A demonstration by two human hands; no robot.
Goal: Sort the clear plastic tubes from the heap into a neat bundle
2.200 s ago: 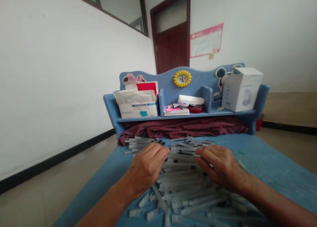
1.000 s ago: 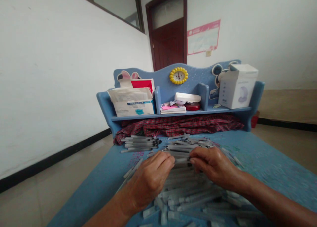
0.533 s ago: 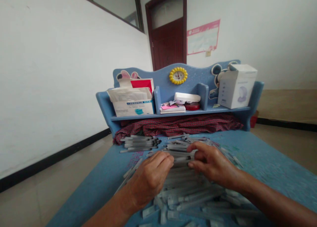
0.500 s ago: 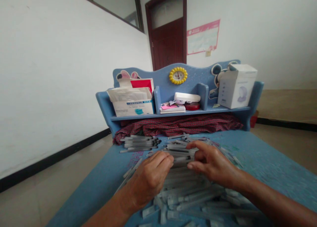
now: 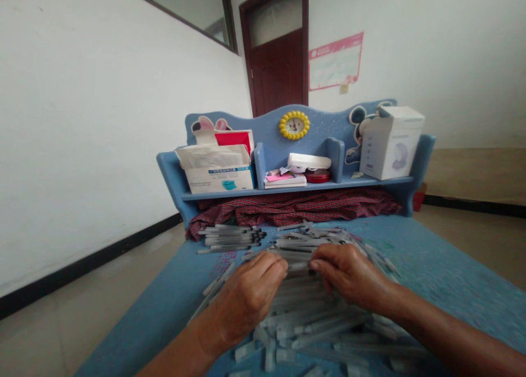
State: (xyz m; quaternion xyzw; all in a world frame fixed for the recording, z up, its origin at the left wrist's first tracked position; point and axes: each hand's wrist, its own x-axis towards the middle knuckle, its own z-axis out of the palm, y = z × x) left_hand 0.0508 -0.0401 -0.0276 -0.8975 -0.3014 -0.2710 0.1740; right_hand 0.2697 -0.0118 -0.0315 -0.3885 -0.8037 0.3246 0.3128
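Note:
A translucent pen (image 5: 298,267) with a dark end spans the gap between my hands, lying roughly level. My left hand (image 5: 251,289) is closed round its left part, fingertips together. At the pen's dark right end, my right hand (image 5: 352,272) closes thumb and forefinger in a pinch. Beneath and in front of both hands spreads a loose heap of clear pen parts (image 5: 324,329), some of them short caps. Behind my left hand lies a neat bundle of pens (image 5: 230,238) with black tips pointing right. More pens (image 5: 304,240) lie behind the gap.
A blue desk (image 5: 139,316) carries a shelf (image 5: 296,189) along its back. On the shelf stand a mask box (image 5: 217,177), a white carton (image 5: 390,144) and a red round case (image 5: 318,176). Checked cloth (image 5: 287,207) is bunched underneath.
My right hand's thumb and forefinger, apart before, have closed on the dark end of the pen. My left hand has stayed in place with its grip.

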